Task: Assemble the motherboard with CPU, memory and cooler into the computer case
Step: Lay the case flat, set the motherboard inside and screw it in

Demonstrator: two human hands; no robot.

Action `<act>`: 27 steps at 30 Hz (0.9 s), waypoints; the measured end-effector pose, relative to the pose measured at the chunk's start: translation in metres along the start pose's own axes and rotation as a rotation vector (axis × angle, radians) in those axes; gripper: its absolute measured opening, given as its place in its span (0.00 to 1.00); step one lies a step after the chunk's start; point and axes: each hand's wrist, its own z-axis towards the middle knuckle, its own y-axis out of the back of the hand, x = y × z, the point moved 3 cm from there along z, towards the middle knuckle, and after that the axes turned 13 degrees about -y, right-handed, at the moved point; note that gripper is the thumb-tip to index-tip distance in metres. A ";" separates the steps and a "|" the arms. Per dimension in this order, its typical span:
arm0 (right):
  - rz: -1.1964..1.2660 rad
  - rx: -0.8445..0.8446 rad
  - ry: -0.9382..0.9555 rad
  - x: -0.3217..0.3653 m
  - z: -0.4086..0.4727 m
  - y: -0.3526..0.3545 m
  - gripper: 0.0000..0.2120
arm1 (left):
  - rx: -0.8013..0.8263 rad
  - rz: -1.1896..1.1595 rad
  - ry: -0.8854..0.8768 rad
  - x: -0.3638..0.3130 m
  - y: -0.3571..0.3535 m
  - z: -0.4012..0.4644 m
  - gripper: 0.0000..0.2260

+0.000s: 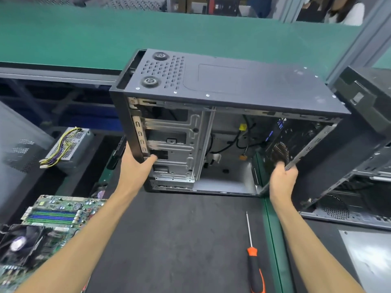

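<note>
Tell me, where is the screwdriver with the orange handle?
The screwdriver lies on the dark mat, low and right in the head view, just inside the right forearm and in front of the open computer case.

- We record even, bright overhead light; shadows are soft and faint.
- Dull sheen on the black metal computer case (pixel 243 81) upper panel; white glare on the bare silver metal panel (pixel 368 256) at lower right.
- Wide-angle bending: the green conveyor belt (pixel 105 34) curves near the top.
- Case interior dim; corners soft, slightly blurred.
</note>
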 end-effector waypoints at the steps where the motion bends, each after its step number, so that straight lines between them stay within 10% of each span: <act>1: -0.008 0.008 0.003 0.005 -0.001 -0.002 0.12 | -0.004 0.002 -0.002 0.000 0.000 0.003 0.17; 27: -0.400 0.176 0.309 0.085 -0.098 0.023 0.15 | 0.092 0.140 0.026 -0.048 0.129 0.001 0.07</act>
